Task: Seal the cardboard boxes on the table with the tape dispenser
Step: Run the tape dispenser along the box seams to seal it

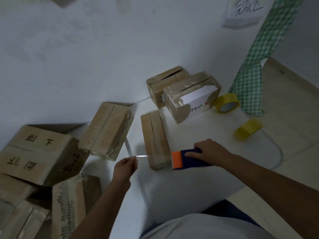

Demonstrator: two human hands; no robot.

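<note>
While tape spans the box end, status:
Right hand [206, 152]: fingers curled round the tape dispenser [188, 158], orange head against the near right end of the small cardboard box [154, 139].
Left hand [125, 167]: pinches the clear tape strip [141, 156] pulled left off that box.
Box: on the white table [198, 178], centre.
Other boxes: two behind, stack at left.
Spare yellow tape rolls [226, 102]: right, well apart.
</note>
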